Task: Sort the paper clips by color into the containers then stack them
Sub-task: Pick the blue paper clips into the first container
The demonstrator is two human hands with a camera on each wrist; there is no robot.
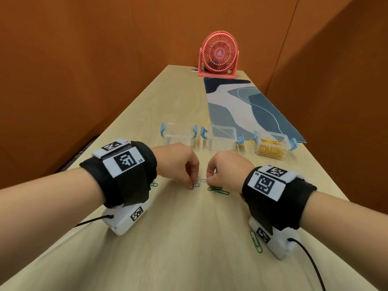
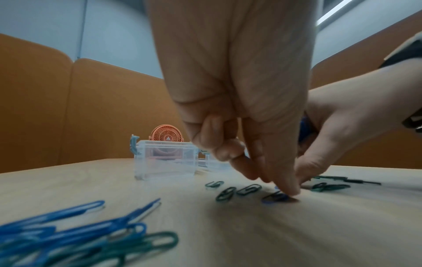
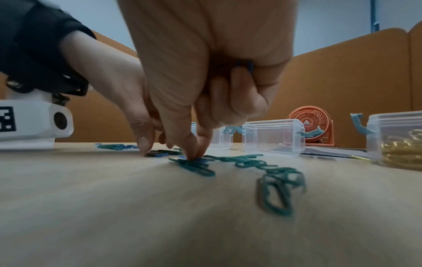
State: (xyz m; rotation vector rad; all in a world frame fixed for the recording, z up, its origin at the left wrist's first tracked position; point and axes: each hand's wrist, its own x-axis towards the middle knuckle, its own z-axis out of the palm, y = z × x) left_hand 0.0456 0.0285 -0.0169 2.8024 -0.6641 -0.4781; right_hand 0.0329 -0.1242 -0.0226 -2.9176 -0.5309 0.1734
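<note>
My left hand [image 1: 192,185] pinches a blue paper clip [image 1: 196,184] that lies on the wooden table; in the left wrist view its thumb and forefinger [image 2: 289,189] press down on that clip [image 2: 274,197]. My right hand [image 1: 208,181] pinches another blue clip [image 1: 203,180] beside it and keeps more blue clips [image 3: 245,66] tucked in its curled fingers. Green clips [image 1: 218,190] lie just under the right hand. Behind the hands stand three clear containers: the left one [image 1: 178,134] and the middle one [image 1: 221,137] look empty, and the right one [image 1: 271,148] holds gold clips.
A heap of blue and green clips [image 2: 68,233] lies under my left wrist. More green clips [image 1: 256,241] lie by my right wrist. A blue patterned mat [image 1: 241,106] and a pink fan [image 1: 218,54] lie farther back. Orange partitions surround the table.
</note>
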